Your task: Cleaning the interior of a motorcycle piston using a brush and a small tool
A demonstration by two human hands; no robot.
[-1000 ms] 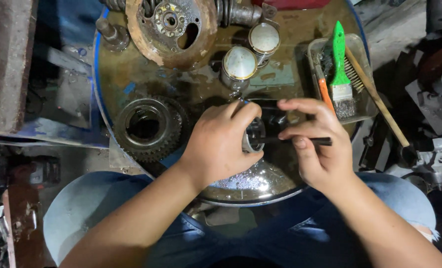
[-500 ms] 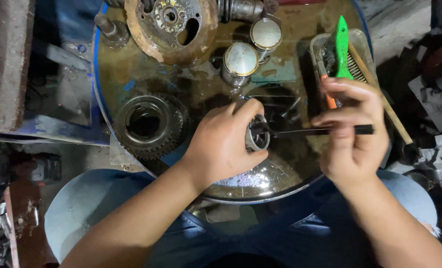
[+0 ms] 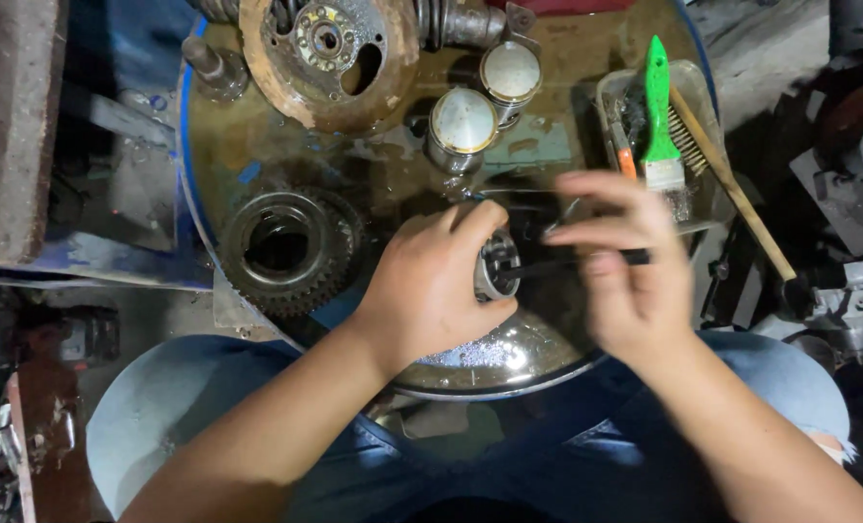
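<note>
Over a metal bowl (image 3: pixel 509 363) on an oily drum top (image 3: pixel 567 58), the left hand (image 3: pixel 431 291) grips a small piston (image 3: pixel 497 263) while the blurred right hand (image 3: pixel 625 281) pinches a dark rod (image 3: pixel 567 263) at its mouth; slick fingers could drop either into the bowl.

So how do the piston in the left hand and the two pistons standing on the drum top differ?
The held piston lies on its side, gripped by the left hand, with a dark rod-like tool from the right hand pointing into its open end. The two standing pistons sit upright, untouched, pale crowns facing up. All three are round grey metal.
</note>
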